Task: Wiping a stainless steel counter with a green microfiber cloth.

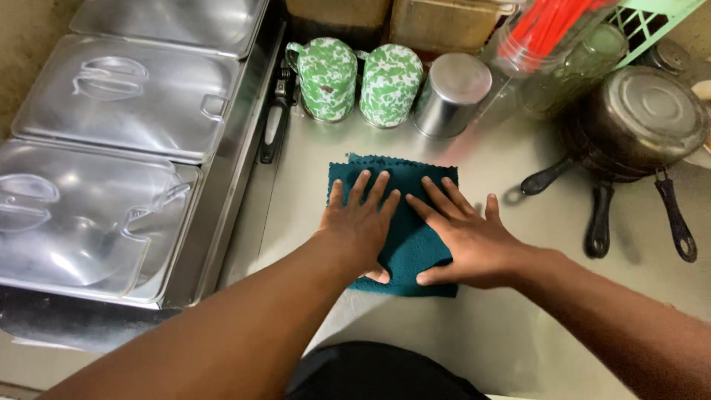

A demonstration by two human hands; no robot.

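Note:
A dark teal cloth (406, 184) with a zigzag edge lies flat on the steel counter (474, 333). My left hand (361, 226) rests palm down on its left half, fingers spread. Beside it, my right hand (463, 241) presses flat on the right half, fingers pointing up-left and thumb along the cloth's lower edge. Neither hand grips the cloth; both lie on top of it.
Two green-and-white speckled mugs (327, 76) and a steel cup (450, 94) stand upside down behind the cloth. Stacked dark pans (643, 122) with long handles sit at right. Lidded steel trays (122, 104) fill the left. A black-handled tool (274, 130) lies by the trays.

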